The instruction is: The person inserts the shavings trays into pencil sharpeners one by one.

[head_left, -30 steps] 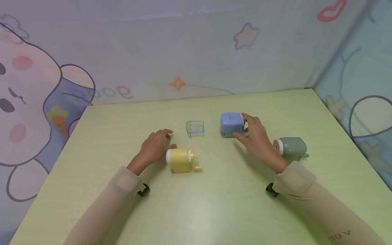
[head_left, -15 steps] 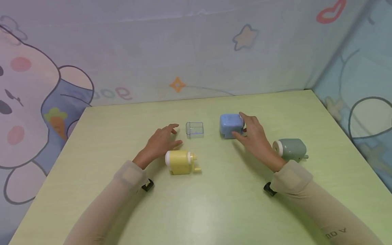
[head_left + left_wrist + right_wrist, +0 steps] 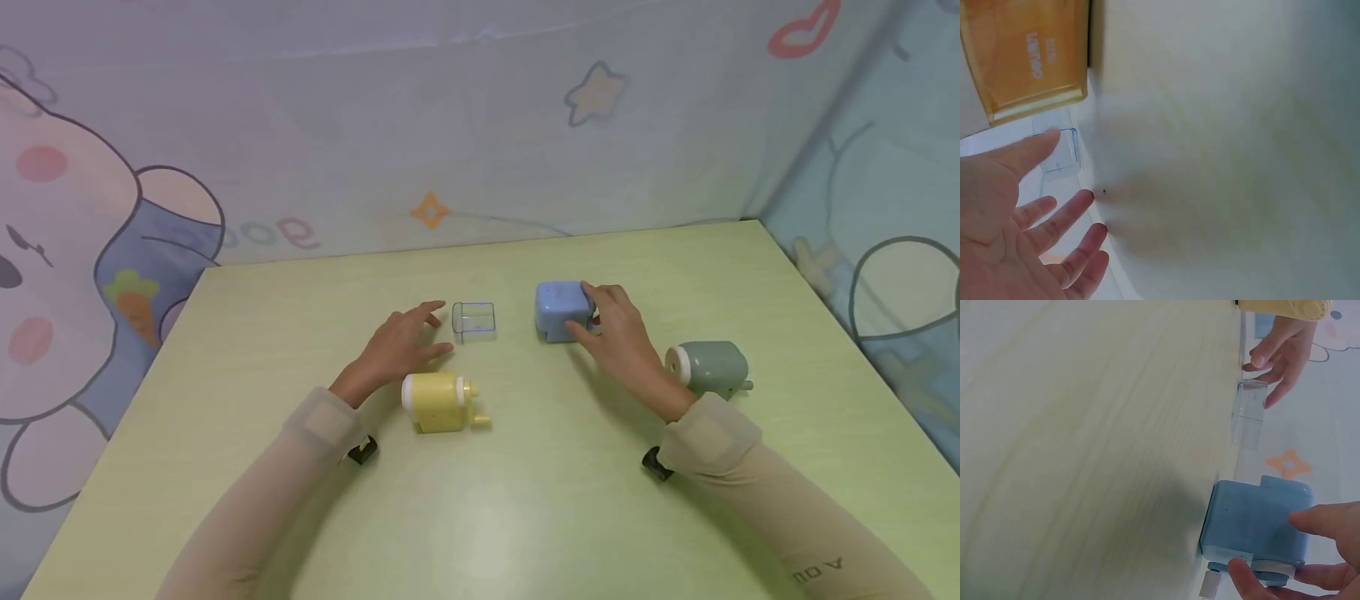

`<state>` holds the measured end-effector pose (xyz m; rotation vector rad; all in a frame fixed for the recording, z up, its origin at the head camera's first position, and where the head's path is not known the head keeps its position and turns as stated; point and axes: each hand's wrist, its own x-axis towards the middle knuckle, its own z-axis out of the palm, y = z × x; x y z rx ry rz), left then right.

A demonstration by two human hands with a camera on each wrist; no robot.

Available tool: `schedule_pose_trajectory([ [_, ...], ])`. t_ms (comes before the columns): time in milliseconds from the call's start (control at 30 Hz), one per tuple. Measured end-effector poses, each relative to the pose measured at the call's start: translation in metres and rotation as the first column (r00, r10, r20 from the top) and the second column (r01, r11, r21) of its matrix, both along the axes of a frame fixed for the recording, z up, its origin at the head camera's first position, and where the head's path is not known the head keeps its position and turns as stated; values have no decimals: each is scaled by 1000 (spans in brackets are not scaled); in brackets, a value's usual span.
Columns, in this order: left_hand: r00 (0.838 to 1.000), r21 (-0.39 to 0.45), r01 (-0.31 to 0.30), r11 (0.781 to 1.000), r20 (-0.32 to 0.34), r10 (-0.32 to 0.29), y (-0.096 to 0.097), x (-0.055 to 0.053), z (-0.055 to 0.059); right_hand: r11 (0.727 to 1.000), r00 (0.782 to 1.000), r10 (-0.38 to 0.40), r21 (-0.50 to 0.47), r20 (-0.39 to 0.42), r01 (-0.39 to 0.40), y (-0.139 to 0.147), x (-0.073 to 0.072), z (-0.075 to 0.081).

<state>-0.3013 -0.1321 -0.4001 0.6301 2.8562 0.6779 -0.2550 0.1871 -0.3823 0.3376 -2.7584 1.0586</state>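
Note:
My left hand (image 3: 396, 346) reaches to the left side of a small clear plastic shavings drawer (image 3: 474, 319), its thumb and fingers spread with a gap to the drawer. Just in front of that hand lies a yellow crank pencil sharpener (image 3: 437, 402). In the left wrist view, its orange-looking see-through end (image 3: 1029, 56) bears white lettering. My right hand (image 3: 621, 343) grips a blue pencil sharpener (image 3: 1254, 519) by its crank end. In the right wrist view the thumb presses one face and the fingers curl round the white collar side. The sharpener rests on the table.
A green pencil sharpener (image 3: 717, 367) lies beside my right wrist. All stand on a pale yellow-green table (image 3: 480, 517). A printed cloth (image 3: 337, 125) hangs behind the table's back edge, and another cloth (image 3: 892, 275) hangs along the right.
My left hand has moved forward and right, from behind the yellow sharpener to beside the clear drawer. My right hand stays at the blue sharpener.

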Motion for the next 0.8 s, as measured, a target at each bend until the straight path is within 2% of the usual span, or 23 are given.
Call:
schedule_pose_trajectory([
  [400,999,55,48,997,-10,-47,2,-9,-6,1000,1000,-20,8,-19,20,-3,-1,0],
  [800,996,57,77,995,-52,-74,5,-13,-6,998,999,-49,23,-7,50,-5,-1,1],
])
